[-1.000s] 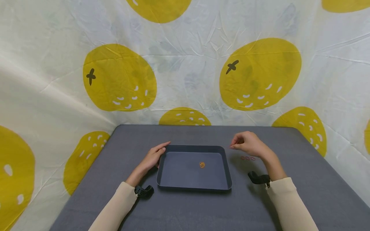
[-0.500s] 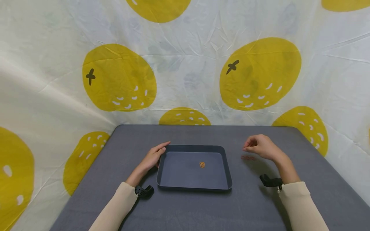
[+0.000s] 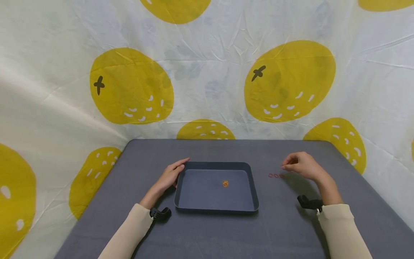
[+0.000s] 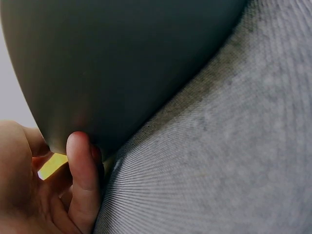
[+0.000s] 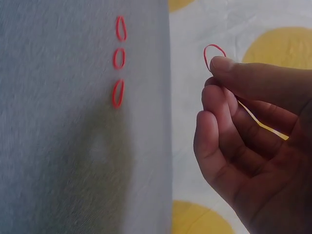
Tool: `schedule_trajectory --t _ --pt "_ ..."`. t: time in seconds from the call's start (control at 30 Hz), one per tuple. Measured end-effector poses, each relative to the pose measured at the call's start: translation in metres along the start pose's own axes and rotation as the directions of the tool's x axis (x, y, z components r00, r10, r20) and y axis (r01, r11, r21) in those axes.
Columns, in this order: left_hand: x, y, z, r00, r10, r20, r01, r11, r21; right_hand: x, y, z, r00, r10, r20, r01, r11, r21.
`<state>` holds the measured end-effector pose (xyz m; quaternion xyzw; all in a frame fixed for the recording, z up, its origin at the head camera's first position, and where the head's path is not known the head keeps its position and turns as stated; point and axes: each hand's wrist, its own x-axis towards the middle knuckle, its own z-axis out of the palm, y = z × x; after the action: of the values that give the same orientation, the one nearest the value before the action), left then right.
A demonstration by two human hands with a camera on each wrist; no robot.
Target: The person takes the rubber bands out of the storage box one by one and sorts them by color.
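A dark tray lies on the table with a small orange band on its floor. At its left wall, my left hand grips the edge; the left wrist view shows fingers against the tray's outer side. To the right of the tray, my right hand hovers above the table. In the right wrist view, its thumb and fingertips pinch a thin red band. Three red bands lie in a row on the table, just left of and below that hand.
The grey table extends around the tray on all sides. Behind and beside it hangs a white cloth with large yellow fruit prints. Each wrist wears a black strap device.
My right hand has moved to the right, away from the tray and past the row of red bands. The left hand keeps its place on the tray.
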<state>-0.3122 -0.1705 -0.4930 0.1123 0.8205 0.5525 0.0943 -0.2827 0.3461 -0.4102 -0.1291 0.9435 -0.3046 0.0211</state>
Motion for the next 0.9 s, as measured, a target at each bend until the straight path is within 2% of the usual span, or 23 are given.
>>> schedule_trajectory --t 0.17,0.47,0.9 --pt "0.0 -0.001 -0.001 1.0 0.003 0.016 -0.003 1.0 0.007 -0.002 0.012 0.0 1.0 0.03 0.0 -0.03 1.0 -0.005" --pt "0.001 0.001 0.0 1.0 0.001 0.001 -0.001 1.0 0.009 -0.004 0.032 0.002 0.997 0.073 0.034 -0.073 0.997 0.002" --pt "0.001 0.0 -0.001 1.0 0.005 0.01 -0.005 1.0 0.004 -0.005 0.042 0.008 0.992 0.116 0.058 -0.116 0.993 -0.003"
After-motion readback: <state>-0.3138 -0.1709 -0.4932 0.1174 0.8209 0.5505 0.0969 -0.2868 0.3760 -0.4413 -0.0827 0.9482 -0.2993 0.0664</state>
